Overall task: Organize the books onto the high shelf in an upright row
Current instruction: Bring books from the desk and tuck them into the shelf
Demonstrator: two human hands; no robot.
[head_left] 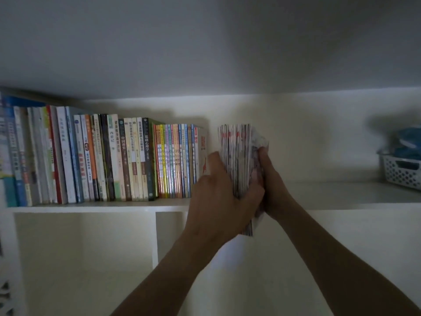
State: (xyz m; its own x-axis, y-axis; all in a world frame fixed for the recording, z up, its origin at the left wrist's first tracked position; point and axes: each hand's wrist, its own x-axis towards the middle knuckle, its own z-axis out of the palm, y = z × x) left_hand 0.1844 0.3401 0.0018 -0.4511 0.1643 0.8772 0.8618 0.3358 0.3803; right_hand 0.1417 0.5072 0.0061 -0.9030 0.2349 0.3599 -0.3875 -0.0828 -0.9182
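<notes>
Both hands, left hand [224, 190] and right hand [272, 185], are gripping a book stack [237, 156]; the basket [401, 171] is holding something blue, perhaps cloth.

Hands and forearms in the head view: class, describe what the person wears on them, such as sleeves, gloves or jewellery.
Both the left hand and right hand are bare, without gloves. Both forearms are uncovered to the frame's edge; no sleeve shows. No watch, ring or bracelet is visible, though the light is dim.

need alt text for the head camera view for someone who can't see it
Two hands, left and right, hold a bundle of thin books upright at the front edge of a high white shelf, just right of a standing row of books. A white basket sits at the shelf's far right.
</notes>
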